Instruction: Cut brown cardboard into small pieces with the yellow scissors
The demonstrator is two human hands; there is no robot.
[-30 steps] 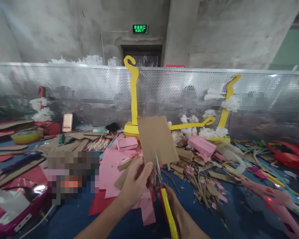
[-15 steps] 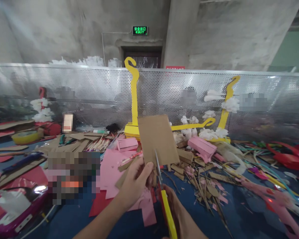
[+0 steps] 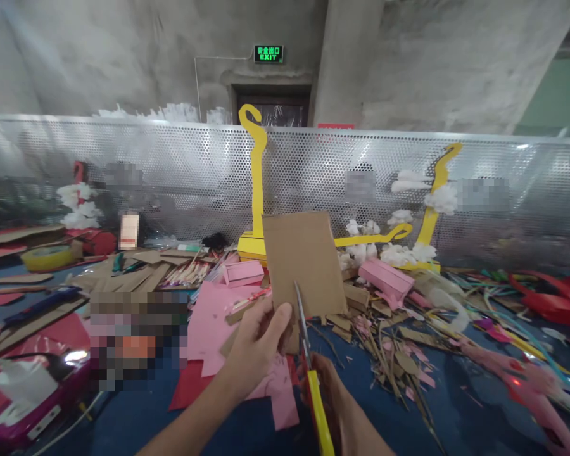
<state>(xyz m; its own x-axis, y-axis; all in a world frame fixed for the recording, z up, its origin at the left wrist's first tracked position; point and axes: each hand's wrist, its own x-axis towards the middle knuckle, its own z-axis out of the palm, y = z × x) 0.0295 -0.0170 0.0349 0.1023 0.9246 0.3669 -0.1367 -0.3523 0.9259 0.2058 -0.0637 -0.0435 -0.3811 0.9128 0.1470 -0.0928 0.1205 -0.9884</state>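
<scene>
My left hand (image 3: 261, 335) pinches the lower left edge of a brown piece of cardboard (image 3: 306, 259), held up above the table. Around the yellow-handled scissors (image 3: 319, 405) my right hand (image 3: 335, 399) is closed. The blades point upward and reach over the lower part of the cardboard, at the cut edge close to my left thumb. How far the blades are apart is hard to make out. Behind the cardboard stands a yellow hook-topped piece (image 3: 257, 183) on a yellow base.
Pink paper (image 3: 213, 323) and pink boxes lie behind my left hand. Twigs and cardboard scraps (image 3: 389, 342) are strewn to the right, near a pink glue gun (image 3: 517, 367). A tape roll (image 3: 47, 256) sits far left. A perforated metal barrier (image 3: 304, 164) runs along the back.
The cardboard has swung slightly to the right and faces me a little more squarely. Both hands keep their hold, and the scissors stay almost in place.
</scene>
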